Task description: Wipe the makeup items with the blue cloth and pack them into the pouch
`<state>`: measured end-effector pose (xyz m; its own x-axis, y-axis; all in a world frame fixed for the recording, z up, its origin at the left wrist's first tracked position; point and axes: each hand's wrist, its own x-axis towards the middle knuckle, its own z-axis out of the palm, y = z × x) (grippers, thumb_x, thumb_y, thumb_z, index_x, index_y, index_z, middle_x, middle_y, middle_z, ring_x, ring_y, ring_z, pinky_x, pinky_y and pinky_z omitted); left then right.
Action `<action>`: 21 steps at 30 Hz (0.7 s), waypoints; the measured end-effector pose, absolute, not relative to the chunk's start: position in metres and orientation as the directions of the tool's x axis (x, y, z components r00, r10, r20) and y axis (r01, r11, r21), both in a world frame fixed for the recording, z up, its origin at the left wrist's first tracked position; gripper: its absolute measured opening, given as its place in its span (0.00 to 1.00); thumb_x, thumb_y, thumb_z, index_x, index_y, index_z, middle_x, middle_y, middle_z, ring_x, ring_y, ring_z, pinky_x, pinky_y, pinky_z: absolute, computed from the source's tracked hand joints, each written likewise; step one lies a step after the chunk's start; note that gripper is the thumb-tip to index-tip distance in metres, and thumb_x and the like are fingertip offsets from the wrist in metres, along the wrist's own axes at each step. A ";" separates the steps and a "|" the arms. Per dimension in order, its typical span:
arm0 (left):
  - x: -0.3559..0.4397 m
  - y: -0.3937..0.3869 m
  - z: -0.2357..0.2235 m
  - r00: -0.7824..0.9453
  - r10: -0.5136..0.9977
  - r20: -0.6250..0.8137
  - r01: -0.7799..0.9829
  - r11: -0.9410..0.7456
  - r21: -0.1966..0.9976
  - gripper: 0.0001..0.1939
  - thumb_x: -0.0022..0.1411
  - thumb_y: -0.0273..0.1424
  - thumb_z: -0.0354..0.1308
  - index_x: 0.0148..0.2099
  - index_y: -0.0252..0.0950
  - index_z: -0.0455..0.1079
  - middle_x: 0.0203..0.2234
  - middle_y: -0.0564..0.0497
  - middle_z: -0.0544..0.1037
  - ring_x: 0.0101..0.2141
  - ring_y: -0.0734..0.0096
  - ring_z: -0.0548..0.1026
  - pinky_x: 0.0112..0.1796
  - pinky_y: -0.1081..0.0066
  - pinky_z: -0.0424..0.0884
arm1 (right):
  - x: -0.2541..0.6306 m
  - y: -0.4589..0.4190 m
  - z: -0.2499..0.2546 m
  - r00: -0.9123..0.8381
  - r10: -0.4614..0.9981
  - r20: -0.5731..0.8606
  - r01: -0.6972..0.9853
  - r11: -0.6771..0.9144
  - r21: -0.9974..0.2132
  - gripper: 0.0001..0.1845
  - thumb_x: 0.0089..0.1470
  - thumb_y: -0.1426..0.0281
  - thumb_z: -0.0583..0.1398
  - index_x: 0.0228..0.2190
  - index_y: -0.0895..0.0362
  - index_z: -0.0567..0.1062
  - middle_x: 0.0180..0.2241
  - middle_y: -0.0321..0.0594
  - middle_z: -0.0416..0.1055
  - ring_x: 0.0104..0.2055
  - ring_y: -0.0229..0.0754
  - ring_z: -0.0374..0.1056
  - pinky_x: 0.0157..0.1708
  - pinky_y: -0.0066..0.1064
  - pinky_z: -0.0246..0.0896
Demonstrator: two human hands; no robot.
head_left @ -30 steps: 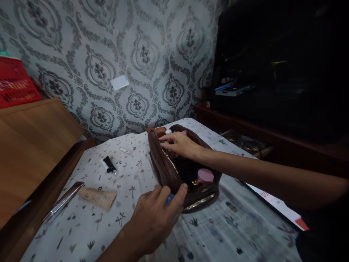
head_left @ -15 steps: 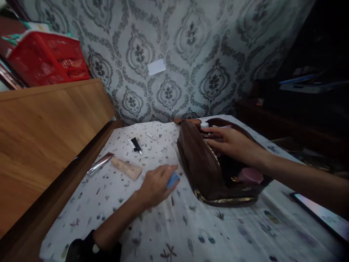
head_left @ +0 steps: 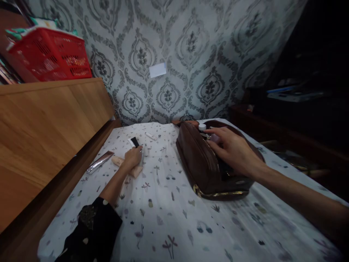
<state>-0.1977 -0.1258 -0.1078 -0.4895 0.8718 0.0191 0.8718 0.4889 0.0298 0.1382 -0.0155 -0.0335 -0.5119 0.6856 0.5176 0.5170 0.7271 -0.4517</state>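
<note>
A brown zip pouch lies open on the patterned sheet. My right hand rests over its opening with the fingers stretched toward a white-capped bottle at the far end. My left hand is reached out to the left, fingers curled down onto the sheet; whatever they hold is hidden. It lies over a beige tube, just below a black-and-white tube. A silver tube lies to its left and a small white tube beyond.
A wooden board runs along the left side, with a red basket on top. Patterned wallpaper closes the back. Dark furniture with flat items stands at the right.
My left hand left the pouch's near end with a small blue item and moved left and away to the tubes. The right hand stayed at the pouch's opening. The view swung left.
</note>
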 end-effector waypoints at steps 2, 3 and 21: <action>-0.204 -0.121 -0.112 -0.496 0.868 -0.010 0.868 0.496 0.032 0.23 0.69 0.32 0.44 0.64 0.43 0.64 0.52 0.40 0.75 0.50 0.54 0.76 0.46 0.61 0.70 | 0.140 -0.019 -0.034 -0.473 0.685 0.554 0.506 0.726 -0.466 0.17 0.58 0.69 0.56 0.47 0.58 0.76 0.45 0.50 0.74 0.38 0.49 0.72 0.39 0.41 0.68; -0.206 -0.118 -0.113 -0.498 0.867 -0.021 0.866 0.499 0.034 0.23 0.68 0.31 0.44 0.63 0.43 0.65 0.52 0.41 0.75 0.50 0.55 0.76 0.47 0.62 0.70 | 0.140 -0.022 -0.033 -0.442 0.681 0.584 0.493 0.728 -0.477 0.16 0.58 0.69 0.55 0.46 0.57 0.76 0.45 0.50 0.73 0.38 0.49 0.72 0.38 0.41 0.68; -0.137 -0.141 -0.110 -0.179 0.981 -0.071 0.907 0.193 0.374 0.18 0.65 0.32 0.49 0.51 0.37 0.77 0.45 0.48 0.82 0.48 0.62 0.77 0.51 0.70 0.70 | 0.045 -0.101 -0.137 -0.714 0.629 0.309 0.305 0.676 -0.671 0.32 0.55 0.75 0.58 0.61 0.60 0.62 0.55 0.56 0.65 0.60 0.53 0.64 0.61 0.48 0.61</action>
